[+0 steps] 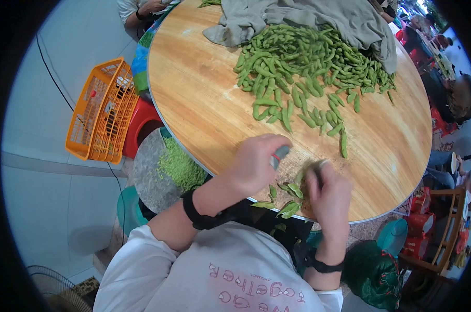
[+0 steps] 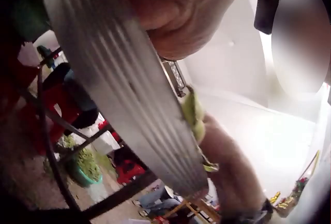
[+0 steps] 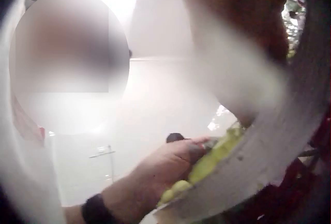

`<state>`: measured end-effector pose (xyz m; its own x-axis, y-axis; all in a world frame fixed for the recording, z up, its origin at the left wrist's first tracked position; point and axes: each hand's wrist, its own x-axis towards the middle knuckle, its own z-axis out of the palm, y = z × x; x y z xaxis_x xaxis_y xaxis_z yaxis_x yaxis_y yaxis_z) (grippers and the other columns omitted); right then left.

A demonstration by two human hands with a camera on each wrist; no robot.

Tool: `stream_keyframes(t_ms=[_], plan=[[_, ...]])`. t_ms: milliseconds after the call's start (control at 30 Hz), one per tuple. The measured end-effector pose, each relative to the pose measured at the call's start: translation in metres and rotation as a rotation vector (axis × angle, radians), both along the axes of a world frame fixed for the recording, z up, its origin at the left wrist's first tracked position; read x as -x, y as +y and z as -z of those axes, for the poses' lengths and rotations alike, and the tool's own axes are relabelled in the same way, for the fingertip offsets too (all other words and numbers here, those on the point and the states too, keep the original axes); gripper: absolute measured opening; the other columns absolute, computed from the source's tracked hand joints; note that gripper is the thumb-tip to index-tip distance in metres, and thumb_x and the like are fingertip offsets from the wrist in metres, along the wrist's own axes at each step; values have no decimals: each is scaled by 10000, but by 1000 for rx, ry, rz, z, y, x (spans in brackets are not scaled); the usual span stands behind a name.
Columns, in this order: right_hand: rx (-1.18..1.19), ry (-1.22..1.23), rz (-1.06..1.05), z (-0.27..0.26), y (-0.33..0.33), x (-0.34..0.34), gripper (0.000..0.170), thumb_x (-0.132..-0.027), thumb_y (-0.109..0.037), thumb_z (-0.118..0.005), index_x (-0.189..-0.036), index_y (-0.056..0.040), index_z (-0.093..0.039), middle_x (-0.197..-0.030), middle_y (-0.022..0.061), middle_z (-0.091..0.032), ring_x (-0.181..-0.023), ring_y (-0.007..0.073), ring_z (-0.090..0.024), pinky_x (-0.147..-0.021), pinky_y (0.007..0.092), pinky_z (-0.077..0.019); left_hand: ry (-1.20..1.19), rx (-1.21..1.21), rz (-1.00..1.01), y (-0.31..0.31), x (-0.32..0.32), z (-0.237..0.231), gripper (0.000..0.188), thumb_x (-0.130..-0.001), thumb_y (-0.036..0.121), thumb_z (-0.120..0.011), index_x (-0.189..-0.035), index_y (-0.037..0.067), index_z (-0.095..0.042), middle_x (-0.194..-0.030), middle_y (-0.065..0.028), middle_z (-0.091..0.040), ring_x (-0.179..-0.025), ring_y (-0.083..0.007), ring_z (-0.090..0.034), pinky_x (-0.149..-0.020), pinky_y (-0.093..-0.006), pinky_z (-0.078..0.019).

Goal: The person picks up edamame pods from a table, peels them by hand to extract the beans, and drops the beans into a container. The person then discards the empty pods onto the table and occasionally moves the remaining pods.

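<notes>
Over the table's near part, the left hand [image 1: 259, 164] has bent fingers and a grey cover [image 1: 281, 152] on one digit. To its right, the right hand [image 1: 329, 195] is blurred, with a dark patch at its fingertips. Whether either hand holds anything is unclear. Several loose green pods [image 1: 289, 209] lie between the hands, near the table edge. A large heap of pods [image 1: 298, 57] spreads farther back. In the left wrist view, the right hand [image 2: 227, 167] is beside green pods [image 2: 192, 113]. The right wrist view shows the left hand [image 3: 155, 175] near pods [image 3: 207, 166].
A grey cloth [image 1: 308, 15] partly covers the heap on the round wooden table [image 1: 194, 67]. Left of the table are an orange crate [image 1: 97, 112], a red stool [image 1: 141, 125] and a container of shelled beans [image 1: 181, 164]. Other people sit beyond the table.
</notes>
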<state>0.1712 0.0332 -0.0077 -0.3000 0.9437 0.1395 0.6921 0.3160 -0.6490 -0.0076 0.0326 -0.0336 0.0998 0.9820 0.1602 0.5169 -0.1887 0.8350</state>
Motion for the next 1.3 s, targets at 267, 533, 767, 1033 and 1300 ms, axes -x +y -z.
stream_keyframes(t_ms=[267,533,767,1033,1300], plan=[[-64,-73,251,3,31,-23,163,-785,-168,-627,-843,-21,-588,-630,142,-560,-571,269,-555,-546,348,-437,-269,417,296,-18,4,-9,153,-840,26,-516,-952,17,-619,-832,-11,-609,-754,-79,-541,-668,-232,-445],[465,672,160,4,4,-13,119,-835,-79,-588,-916,4,-561,-749,-24,-545,-668,50,-478,-587,200,-388,-1044,700,149,-19,-10,-9,243,-858,45,-514,-1096,21,-561,-813,9,-554,-661,-34,-446,-531,-154,-325],[810,920,-123,-9,-21,-6,183,-938,-194,-419,-902,-27,-484,-621,-15,-449,-530,45,-369,-484,184,-287,-1244,564,164,-16,-10,-3,138,-836,32,-550,-968,2,-578,-745,41,-526,-574,-11,-409,-491,-145,-273],[896,997,-138,0,-21,-7,171,-932,-137,-417,-832,-24,-496,-619,-10,-456,-518,42,-362,-471,182,-279,-768,416,106,-18,-9,-15,56,-818,84,-594,-812,30,-602,-717,17,-546,-639,-24,-472,-541,-172,-354],[1128,1133,-127,-3,-25,-9,146,-914,-111,-444,-923,-1,-539,-642,2,-470,-492,37,-338,-432,174,-254,-1288,749,426,-12,-1,-3,85,-827,81,-545,-858,20,-595,-777,-26,-567,-697,-76,-520,-630,-210,-413]])
